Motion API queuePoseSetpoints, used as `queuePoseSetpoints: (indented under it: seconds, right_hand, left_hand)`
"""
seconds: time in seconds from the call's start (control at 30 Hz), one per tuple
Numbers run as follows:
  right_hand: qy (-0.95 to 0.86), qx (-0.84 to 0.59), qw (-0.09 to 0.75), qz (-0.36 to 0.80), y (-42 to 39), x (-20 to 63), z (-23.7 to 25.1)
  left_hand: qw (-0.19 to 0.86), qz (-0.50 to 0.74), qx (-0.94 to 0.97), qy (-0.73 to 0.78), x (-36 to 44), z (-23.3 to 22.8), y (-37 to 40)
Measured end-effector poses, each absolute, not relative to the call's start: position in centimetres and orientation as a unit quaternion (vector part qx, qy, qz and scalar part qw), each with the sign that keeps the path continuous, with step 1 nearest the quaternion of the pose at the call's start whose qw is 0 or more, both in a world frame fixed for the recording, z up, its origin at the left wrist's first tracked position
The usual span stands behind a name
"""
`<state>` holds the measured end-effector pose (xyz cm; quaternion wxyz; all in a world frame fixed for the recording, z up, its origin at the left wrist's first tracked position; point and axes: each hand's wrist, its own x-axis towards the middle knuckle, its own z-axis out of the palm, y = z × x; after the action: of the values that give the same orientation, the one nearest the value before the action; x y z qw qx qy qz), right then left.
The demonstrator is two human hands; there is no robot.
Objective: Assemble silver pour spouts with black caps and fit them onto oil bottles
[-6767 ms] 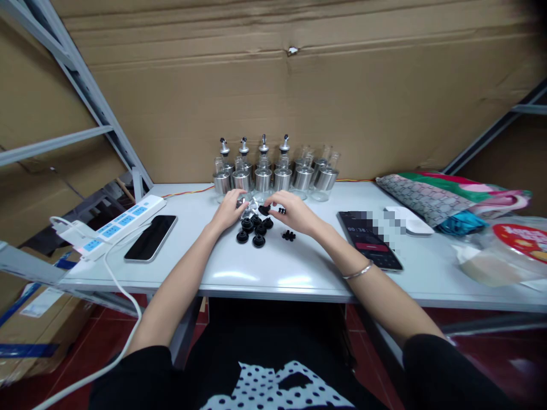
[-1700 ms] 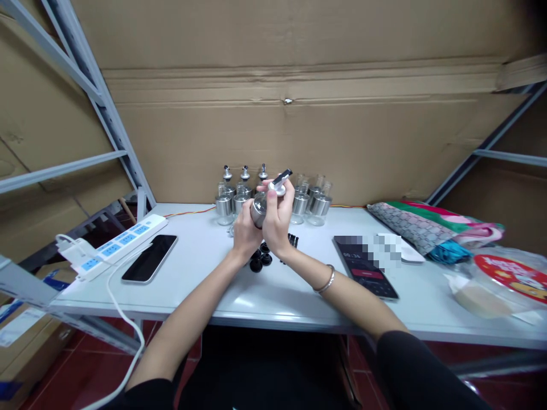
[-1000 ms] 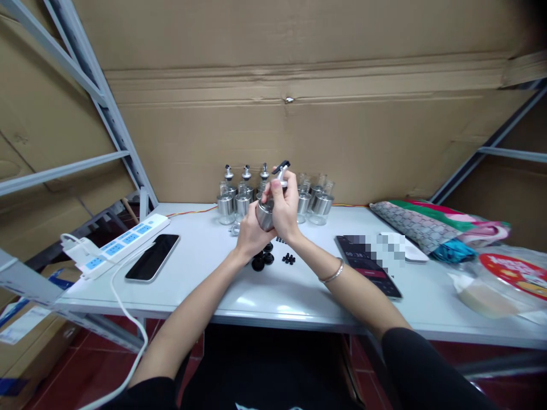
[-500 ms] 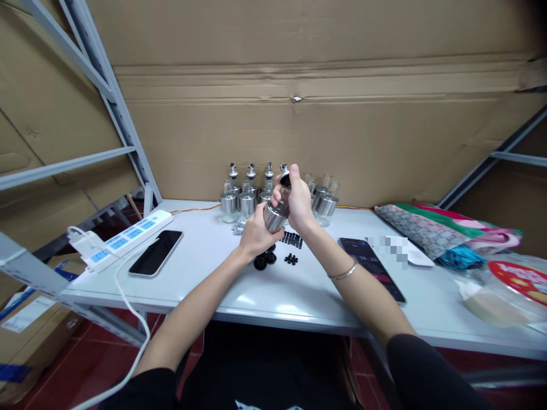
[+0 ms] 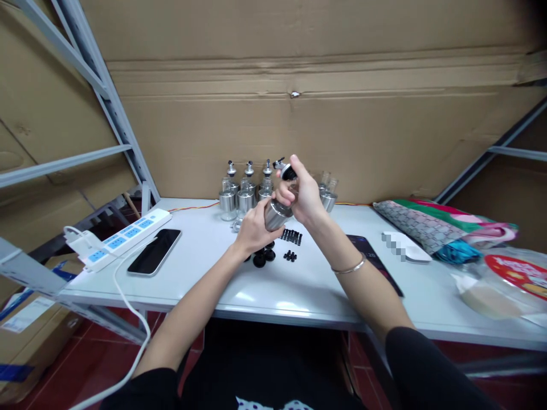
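Hands raised mid-frame above white table [image 5: 205,267], left hand [image 5: 253,226] wrapped round steel-cased bottle [image 5: 277,214], right hand [image 5: 304,196] pinching its spout cap [image 5: 285,168], finished bottles [image 5: 245,191] just behind, black stoppers [image 5: 261,257] below.

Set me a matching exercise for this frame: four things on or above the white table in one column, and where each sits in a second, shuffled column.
Things:
1. bottle
2. black phone
3. power strip
4. black stoppers

Places:
A. lying on the table right beside the power strip
B. at the table's left edge, cord hanging down
C. on the table under the raised hands
D. held above the table by the left hand and right hand

Pairs: 1-D, 2-A, 3-B, 4-C
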<state>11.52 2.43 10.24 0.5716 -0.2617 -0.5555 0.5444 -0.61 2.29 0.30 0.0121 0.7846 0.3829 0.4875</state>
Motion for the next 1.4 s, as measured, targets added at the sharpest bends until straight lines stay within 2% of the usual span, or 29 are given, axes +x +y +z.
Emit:
queuePoseSetpoints:
  seconds: [0.13,0.23,0.37,0.53,0.7,0.8,1.03,1.4]
  right_hand:
    - [-0.562,-0.262,0.651,0.438,2.4,11.8,10.5]
    - [-0.587,-0.290,0.679,0.332,3.3,12.8,10.4]
    - [-0.574,-0.334,0.701,0.259,5.5,14.2,9.6]
    - [-0.541,-0.378,0.709,0.249,7.8,14.8,8.0]
    - [-0.547,-0.392,0.701,0.236,8.9,14.7,7.0]
    - [-0.543,-0.399,0.697,0.243,9.5,14.6,6.4]
    - [-0.537,-0.428,0.683,0.248,11.7,13.7,5.2]
    - [-0.524,-0.465,0.664,0.260,16.0,13.2,4.2]
  left_hand:
    - [0.002,0.467,0.805,0.366,-1.3,-0.1,3.2]
    - [-0.007,0.447,0.808,0.383,-2.2,-0.9,4.5]
    - [-0.037,0.521,0.727,0.445,-4.3,-1.7,6.5]
    - [-0.045,0.611,0.600,0.515,-7.9,-1.9,8.4]
    - [0.174,0.598,0.468,0.626,-10.2,-3.4,9.8]
    - [0.237,0.566,0.458,0.643,-10.4,-4.4,10.1]
    - [0.236,0.502,0.566,0.610,-9.8,-4.7,9.6]
    - [0.235,0.496,0.572,0.610,-10.1,-5.1,9.8]
